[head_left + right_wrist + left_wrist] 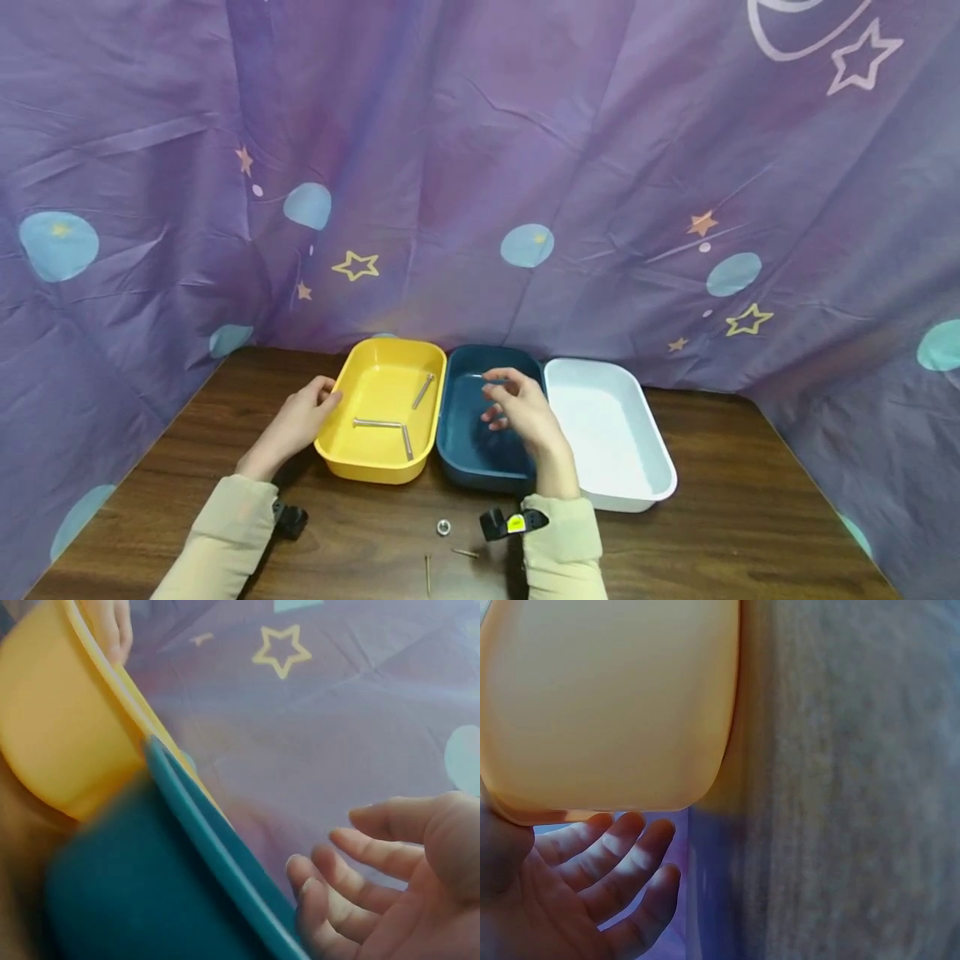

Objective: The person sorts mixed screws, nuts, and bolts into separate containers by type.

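My left hand [298, 421] rests against the left rim of a yellow box [341, 461], fingers loosely bent and apart in the left wrist view. Three long silver bolts lie inside that box: one bolt [423, 392] near the right wall, another bolt [377, 423] across the middle, and a third bolt [407, 442] toward the front. Over the dark blue box [487, 479] hovers my right hand [527, 412]. Its fingers are spread and slightly curved, with nothing visible between them. In the right wrist view, the hand is beside the blue rim [225, 877].
A white box [611, 433] stands right of the blue one. On the brown wooden table [360, 533], in front of the boxes, lie a silver nut [443, 527] and two thin brass-coloured screws, one screw [465, 552] sideways, one screw [428, 573] lengthwise. A purple curtain [450, 167] hangs behind.
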Demonstrator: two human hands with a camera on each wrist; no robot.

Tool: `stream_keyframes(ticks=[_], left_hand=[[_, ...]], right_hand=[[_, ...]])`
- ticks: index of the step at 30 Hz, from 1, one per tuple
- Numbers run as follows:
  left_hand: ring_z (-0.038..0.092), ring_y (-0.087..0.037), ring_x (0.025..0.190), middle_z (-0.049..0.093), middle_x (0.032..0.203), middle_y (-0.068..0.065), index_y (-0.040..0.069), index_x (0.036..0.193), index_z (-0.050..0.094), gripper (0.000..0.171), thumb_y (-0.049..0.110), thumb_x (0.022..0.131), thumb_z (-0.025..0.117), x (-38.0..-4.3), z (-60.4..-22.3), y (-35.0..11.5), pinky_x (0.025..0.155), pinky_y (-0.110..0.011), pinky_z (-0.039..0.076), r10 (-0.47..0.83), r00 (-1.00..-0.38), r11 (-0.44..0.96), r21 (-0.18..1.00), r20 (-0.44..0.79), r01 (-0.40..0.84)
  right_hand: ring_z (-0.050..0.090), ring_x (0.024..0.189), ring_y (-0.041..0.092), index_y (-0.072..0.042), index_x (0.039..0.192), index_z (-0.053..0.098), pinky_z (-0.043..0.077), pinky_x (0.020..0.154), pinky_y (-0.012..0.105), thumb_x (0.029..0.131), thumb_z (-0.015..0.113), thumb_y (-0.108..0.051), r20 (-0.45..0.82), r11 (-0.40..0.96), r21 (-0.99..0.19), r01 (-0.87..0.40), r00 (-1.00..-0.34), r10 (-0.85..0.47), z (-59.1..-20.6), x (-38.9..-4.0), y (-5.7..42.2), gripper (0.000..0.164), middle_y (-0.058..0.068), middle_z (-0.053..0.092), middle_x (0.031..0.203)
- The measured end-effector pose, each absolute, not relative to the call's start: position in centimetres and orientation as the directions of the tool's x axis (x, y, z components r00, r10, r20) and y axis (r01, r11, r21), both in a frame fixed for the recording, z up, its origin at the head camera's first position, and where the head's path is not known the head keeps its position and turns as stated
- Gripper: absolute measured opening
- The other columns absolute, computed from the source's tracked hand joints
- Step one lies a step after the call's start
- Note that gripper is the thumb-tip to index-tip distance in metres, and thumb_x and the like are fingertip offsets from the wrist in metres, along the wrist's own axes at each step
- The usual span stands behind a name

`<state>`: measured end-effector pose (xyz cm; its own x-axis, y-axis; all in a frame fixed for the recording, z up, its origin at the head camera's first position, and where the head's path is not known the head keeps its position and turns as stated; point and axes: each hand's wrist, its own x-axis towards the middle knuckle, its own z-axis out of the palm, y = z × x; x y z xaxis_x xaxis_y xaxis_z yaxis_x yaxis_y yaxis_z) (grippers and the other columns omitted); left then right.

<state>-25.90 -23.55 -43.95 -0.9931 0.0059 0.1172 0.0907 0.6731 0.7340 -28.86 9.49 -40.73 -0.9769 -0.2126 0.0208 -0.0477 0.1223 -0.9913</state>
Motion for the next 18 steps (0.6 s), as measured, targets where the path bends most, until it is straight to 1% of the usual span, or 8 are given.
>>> stream_keyframes(ticks=[4,6,10,16,18], left_hand=[[0.059,-0.025,0.081,0.061,0.096,-0.017,-0.007,0.122,0.050,0.031,0.018,0.103,0.047,-25.8,-44.0,-23.3,0.070,-0.037,0.048,-0.003,-0.994,0.679,0.730,0.111,0.079],[0.059,-0.026,0.082,0.061,0.097,-0.017,-0.006,0.122,0.050,0.031,0.018,0.103,0.046,-25.8,-43.8,-23.4,0.070,-0.037,0.048,-0.010,-0.994,0.683,0.727,0.112,0.075],[0.058,-0.026,0.082,0.061,0.097,-0.017,-0.006,0.121,0.050,0.030,0.018,0.103,0.046,-25.7,-43.8,-23.3,0.071,-0.037,0.047,-0.003,-0.994,0.685,0.725,0.108,0.077],[0.058,-0.026,0.083,0.061,0.097,-0.017,-0.007,0.121,0.050,0.031,0.018,0.103,0.046,-25.7,-44.0,-23.3,0.071,-0.038,0.047,0.011,-0.994,0.689,0.719,0.113,0.089],[0.058,-0.026,0.082,0.061,0.097,-0.017,-0.007,0.121,0.050,0.030,0.018,0.103,0.046,-25.8,-44.1,-23.2,0.071,-0.038,0.047,0.011,-0.992,0.692,0.716,0.124,0.097]], right_hand=[[0.065,0.070,0.026,0.001,0.121,0.059,0.053,0.059,0.034,0.097,0.056,-0.008,0.041,0.174,-0.980,-0.098,-0.951,-0.306,-40.5,-27.3,9.6,0.027,0.019,0.061,0.099],[0.065,0.073,0.029,0.000,0.121,0.060,0.054,0.062,0.038,0.097,0.056,-0.009,0.062,0.199,-0.970,-0.141,-0.932,-0.357,-40.3,-26.6,9.6,0.026,0.017,0.062,0.097],[0.065,0.074,0.032,-0.001,0.120,0.060,0.055,0.063,0.042,0.096,0.056,-0.008,0.087,0.211,-0.960,-0.182,-0.914,-0.395,-40.0,-25.3,9.8,0.025,0.013,0.063,0.094],[0.065,0.072,0.023,0.006,0.124,0.055,0.055,0.063,0.036,0.098,0.055,-0.009,0.065,0.113,-0.985,-0.127,-0.895,-0.441,-40.1,-22.8,9.2,0.030,0.019,0.062,0.097],[0.065,0.072,0.021,0.007,0.125,0.055,0.055,0.064,0.034,0.097,0.055,-0.009,0.055,0.096,-0.989,-0.112,-0.884,-0.465,-40.3,-22.1,8.8,0.032,0.018,0.063,0.096]])
